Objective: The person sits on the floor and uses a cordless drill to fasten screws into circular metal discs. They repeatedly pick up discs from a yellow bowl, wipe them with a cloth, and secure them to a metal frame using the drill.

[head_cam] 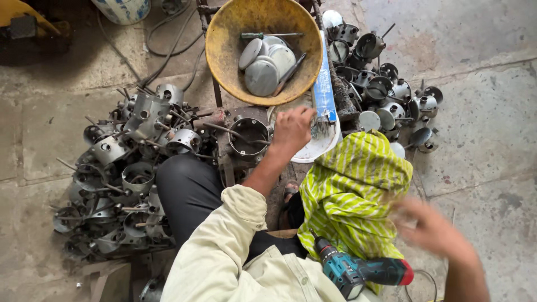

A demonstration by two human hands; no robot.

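Head view, everything placed off the yellow bowl (224, 50). We see a heap of metal housings (126, 168) below-left of it and a second heap (386, 89) to its right. Green striped cloth (349, 190) sits below-right, cordless drill (358, 273) lower still. Our left hand (292, 130) rests just under the bowl, fingers curled beside a round metal housing (249, 136); grip unclear. Right hand (433, 229) is blurred, fingers apart, holding nothing.

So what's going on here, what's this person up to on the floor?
A person sits on a concrete floor between two heaps of round metal housings. The left hand reaches forward beside one open housing, below a yellow bowl of metal discs. The right hand is blurred, apparently empty. A cordless drill lies by a striped cloth.
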